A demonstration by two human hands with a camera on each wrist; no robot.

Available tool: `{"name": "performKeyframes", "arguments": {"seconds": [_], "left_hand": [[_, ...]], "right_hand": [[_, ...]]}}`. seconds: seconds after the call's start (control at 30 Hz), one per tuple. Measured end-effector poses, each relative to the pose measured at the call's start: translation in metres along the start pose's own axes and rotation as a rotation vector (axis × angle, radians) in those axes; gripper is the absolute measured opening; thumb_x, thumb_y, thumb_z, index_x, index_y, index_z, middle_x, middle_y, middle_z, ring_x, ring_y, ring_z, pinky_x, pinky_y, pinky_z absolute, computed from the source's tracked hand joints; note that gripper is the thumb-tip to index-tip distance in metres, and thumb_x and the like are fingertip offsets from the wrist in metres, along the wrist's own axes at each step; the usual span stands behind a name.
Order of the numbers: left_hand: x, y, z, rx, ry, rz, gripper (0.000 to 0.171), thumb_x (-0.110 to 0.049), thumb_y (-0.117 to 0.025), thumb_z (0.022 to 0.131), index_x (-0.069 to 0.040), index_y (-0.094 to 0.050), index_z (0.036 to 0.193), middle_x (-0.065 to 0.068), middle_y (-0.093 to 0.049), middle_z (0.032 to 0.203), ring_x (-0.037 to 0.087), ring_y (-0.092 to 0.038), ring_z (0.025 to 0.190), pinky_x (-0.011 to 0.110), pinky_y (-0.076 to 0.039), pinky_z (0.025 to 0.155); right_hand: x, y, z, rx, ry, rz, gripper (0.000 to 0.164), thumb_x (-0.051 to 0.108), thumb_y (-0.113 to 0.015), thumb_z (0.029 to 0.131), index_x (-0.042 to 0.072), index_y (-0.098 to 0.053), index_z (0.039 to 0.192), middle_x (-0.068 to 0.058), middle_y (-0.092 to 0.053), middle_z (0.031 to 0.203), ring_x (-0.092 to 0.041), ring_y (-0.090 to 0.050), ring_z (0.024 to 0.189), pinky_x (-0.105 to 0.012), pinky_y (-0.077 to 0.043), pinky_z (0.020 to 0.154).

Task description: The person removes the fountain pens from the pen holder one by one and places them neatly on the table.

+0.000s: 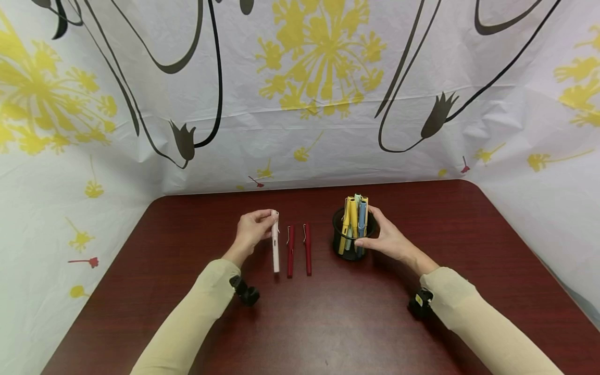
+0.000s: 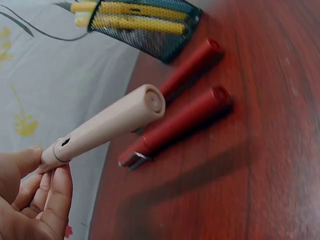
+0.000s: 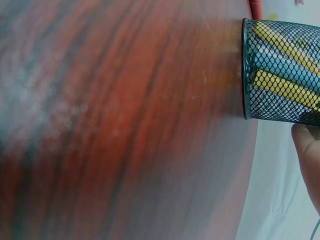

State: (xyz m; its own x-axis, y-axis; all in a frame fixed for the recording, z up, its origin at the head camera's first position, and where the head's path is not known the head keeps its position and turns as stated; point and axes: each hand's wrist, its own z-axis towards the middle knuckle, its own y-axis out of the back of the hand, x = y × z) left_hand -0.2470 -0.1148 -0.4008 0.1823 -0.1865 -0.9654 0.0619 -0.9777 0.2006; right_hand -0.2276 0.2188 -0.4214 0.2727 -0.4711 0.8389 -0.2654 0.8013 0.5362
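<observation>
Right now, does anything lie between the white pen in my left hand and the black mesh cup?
Yes: two red pens lie side by side between the white pen and the black mesh cup. The white pen looks raised, so it could probably pass over them.

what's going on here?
A person's left hand pinches a pale pen by its far end, holding it above the table, left of two red pens lying side by side. The right hand grips a black mesh pen cup, which stands upright to their right and holds several pens, including yellow pens and a blue pen.
</observation>
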Motion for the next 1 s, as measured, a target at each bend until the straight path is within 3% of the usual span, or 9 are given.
{"name": "performKeyframes", "arguments": {"seconds": [0.43,1.0], "left_hand": [[0.020,0.002,0.007,0.004,-0.013,0.174,0.030,-0.018,-0.067,0.088,-0.005,-0.066,0.116,0.014,-0.069,0.104,0.011,-0.067,0.076,0.028,-0.057,0.067],[0.029,-0.002,0.014,0.011,-0.037,0.262,0.028,-0.017,-0.068,0.087,-0.002,-0.067,0.111,0.015,-0.070,0.103,0.016,-0.069,0.078,0.029,-0.057,0.065]], "right_hand": [[-0.001,0.000,-0.001,0.010,-0.025,-0.014,0.093,0.030,-0.074,0.081,0.009,-0.015,0.150,-0.020,-0.017,0.153,-0.041,-0.016,0.140,-0.064,-0.024,0.104],[0.000,0.001,-0.001,0.007,-0.036,-0.006,0.093,0.030,-0.074,0.081,0.010,-0.014,0.150,-0.019,-0.017,0.153,-0.040,-0.015,0.141,-0.064,-0.024,0.104]]}}
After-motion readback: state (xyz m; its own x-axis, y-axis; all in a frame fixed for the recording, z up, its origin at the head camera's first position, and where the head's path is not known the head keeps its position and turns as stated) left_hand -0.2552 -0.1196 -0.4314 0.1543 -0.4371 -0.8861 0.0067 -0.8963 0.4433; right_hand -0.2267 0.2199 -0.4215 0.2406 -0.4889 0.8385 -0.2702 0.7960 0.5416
